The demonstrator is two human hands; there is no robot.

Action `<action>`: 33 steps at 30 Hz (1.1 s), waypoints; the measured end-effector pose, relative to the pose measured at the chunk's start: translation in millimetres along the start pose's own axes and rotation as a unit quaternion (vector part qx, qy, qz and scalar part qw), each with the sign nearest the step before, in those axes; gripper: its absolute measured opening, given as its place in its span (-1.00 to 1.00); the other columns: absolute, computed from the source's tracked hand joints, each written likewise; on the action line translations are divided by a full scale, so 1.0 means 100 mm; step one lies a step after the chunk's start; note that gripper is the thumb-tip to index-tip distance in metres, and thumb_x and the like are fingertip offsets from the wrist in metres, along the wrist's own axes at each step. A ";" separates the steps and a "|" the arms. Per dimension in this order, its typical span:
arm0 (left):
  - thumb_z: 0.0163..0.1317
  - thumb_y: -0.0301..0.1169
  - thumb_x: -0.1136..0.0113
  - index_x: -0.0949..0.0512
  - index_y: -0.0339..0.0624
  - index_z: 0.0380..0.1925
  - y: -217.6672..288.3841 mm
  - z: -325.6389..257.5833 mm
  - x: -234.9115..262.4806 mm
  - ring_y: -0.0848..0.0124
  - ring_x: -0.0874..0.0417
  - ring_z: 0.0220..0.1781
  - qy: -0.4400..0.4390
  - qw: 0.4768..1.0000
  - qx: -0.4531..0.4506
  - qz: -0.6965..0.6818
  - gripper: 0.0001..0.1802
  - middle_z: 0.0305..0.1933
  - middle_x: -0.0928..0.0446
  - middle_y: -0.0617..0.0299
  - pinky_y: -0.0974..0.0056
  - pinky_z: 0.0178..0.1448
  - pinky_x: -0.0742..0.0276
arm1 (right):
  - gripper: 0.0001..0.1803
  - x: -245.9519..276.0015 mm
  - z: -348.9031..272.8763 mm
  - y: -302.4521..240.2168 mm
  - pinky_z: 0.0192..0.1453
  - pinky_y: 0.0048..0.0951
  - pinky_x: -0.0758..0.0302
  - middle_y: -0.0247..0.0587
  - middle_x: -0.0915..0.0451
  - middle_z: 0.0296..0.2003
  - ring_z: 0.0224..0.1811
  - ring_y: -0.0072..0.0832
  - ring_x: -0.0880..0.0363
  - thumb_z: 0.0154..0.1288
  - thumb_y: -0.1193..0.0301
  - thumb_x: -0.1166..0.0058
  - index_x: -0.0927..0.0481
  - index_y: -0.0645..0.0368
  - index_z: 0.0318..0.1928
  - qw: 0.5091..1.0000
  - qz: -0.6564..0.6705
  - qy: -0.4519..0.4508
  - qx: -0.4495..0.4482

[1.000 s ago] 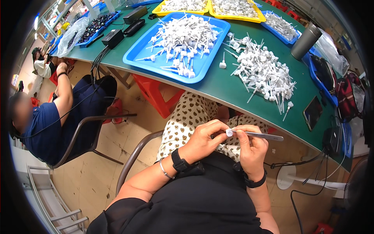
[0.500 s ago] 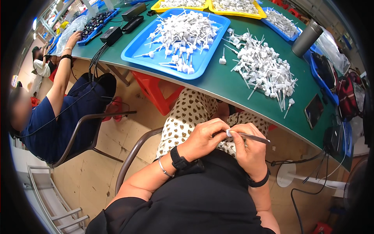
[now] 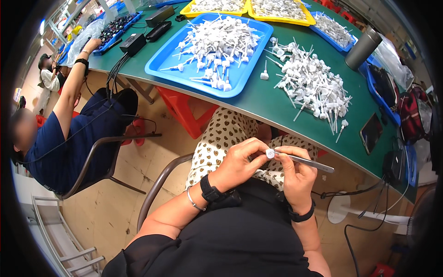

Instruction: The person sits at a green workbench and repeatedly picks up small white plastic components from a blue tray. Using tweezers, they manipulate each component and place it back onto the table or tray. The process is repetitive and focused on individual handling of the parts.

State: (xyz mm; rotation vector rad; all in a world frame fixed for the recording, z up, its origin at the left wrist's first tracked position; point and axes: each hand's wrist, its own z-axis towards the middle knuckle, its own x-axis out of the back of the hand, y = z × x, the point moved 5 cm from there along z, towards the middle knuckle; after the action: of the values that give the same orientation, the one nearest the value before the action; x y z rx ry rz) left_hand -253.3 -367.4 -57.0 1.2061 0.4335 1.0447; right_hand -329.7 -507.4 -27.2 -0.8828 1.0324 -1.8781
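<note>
Over my lap, my left hand (image 3: 241,159) pinches a small white plastic piece (image 3: 270,153) with a round head between thumb and fingertips. My right hand (image 3: 297,177) is closed on metal tweezers (image 3: 318,165). Their tips are at the piece's head, partly hidden by my fingers; whether they grip it I cannot tell. A heap of similar white pieces with thin stems (image 3: 311,83) lies loose on the green table (image 3: 281,111). More of them fill a blue tray (image 3: 251,64) to its left. A single piece (image 3: 264,74) lies apart between tray and heap.
Yellow trays (image 3: 277,17) and a smaller blue tray (image 3: 318,33) of white pieces stand behind. At right are a grey metal cylinder (image 3: 363,48) and a phone (image 3: 371,133). A co-worker in dark blue (image 3: 87,147) sits at left. A red stool (image 3: 184,113) is under the table.
My right hand and the tweezers have shifted slightly right and down. The white piece's head now faces up more and shows more fully. The co-worker's arm has moved a little.
</note>
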 end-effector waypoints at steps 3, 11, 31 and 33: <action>0.21 -0.59 -0.26 -0.60 -0.27 -0.23 0.04 0.00 0.00 0.31 -0.62 -0.33 0.010 1.000 -0.022 0.004 -0.88 -0.30 -0.57 0.16 0.28 -0.24 -0.55 | -0.89 -0.01 0.01 0.00 -0.19 -0.48 -0.56 -0.14 -0.69 -0.24 -0.30 -0.45 -0.64 0.36 0.53 -0.20 -0.64 0.33 -0.17 1.000 -0.021 -0.004 0.013; 0.20 -0.59 -0.26 -0.60 -0.27 -0.24 0.03 -0.01 -0.02 0.29 -0.63 -0.33 0.004 1.000 -0.015 -0.002 -0.88 -0.31 -0.57 0.15 0.27 -0.25 -0.55 | -0.93 -0.01 0.00 -0.01 -0.24 -0.48 -0.55 -0.16 -0.69 -0.29 -0.34 -0.47 -0.63 0.37 0.56 -0.18 -0.63 0.32 -0.19 1.000 -0.029 0.005 0.005; 0.23 -0.56 -0.31 -0.62 -0.30 -0.23 -0.04 -0.03 -0.03 0.38 -0.66 -0.29 -0.008 1.000 0.001 0.006 -0.88 -0.26 -0.61 0.16 0.33 -0.24 -0.58 | -0.92 -0.03 0.01 -0.03 -0.19 -0.50 -0.62 -0.16 -0.70 -0.32 -0.32 -0.48 -0.72 0.42 0.56 -0.12 -0.60 0.35 -0.18 1.000 -0.010 0.008 -0.015; 0.20 -0.59 -0.26 -0.59 -0.28 -0.26 -0.01 -0.03 -0.04 0.32 -0.62 -0.34 -0.002 1.000 0.004 -0.013 -0.89 -0.32 -0.55 0.16 0.28 -0.25 -0.54 | -0.93 -0.02 0.01 -0.02 -0.19 -0.50 -0.62 -0.16 -0.70 -0.32 -0.32 -0.47 -0.71 0.42 0.56 -0.12 -0.59 0.35 -0.19 1.000 -0.011 0.008 -0.016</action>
State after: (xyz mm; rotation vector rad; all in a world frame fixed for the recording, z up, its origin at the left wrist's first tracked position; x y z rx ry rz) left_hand -257.0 -368.8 -59.8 1.2069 0.4497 1.0179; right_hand -329.0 -505.1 -25.2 -0.9024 1.0678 -1.8942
